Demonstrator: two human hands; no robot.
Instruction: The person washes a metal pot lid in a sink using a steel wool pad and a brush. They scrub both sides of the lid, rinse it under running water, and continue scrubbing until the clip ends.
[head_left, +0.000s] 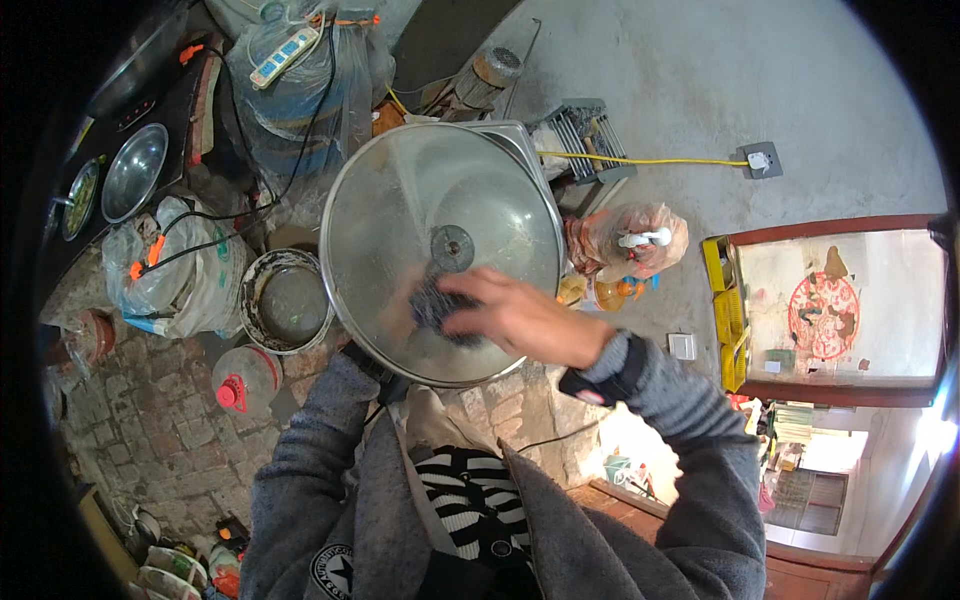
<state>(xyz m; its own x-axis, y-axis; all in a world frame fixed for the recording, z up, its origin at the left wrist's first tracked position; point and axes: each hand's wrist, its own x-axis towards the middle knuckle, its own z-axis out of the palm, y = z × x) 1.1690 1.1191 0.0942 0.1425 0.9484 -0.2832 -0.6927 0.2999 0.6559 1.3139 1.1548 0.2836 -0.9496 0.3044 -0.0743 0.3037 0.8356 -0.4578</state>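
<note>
A large round metal pot lid (375, 195) with a dark knob at its centre lies before me, above a rectangular metal basin (517, 135) that shows past its far right edge. My right hand (510, 307) presses a dark scrubbing pad or cloth (442, 307) against the lid, just below the knob; hand and pad are blurred. My left forearm reaches to the lid's lower left edge, but my left hand is hidden behind the lid, so its hold cannot be seen.
Left of the lid stand a grimy bucket (322, 322), a plastic jug with a red cap (255, 375) and a filled plastic bag (225, 300). Metal bowls (135, 172) rest on a dark surface. A power strip (285, 58) lies on a plastic-covered container. Bottles (611, 292) stand at right.
</note>
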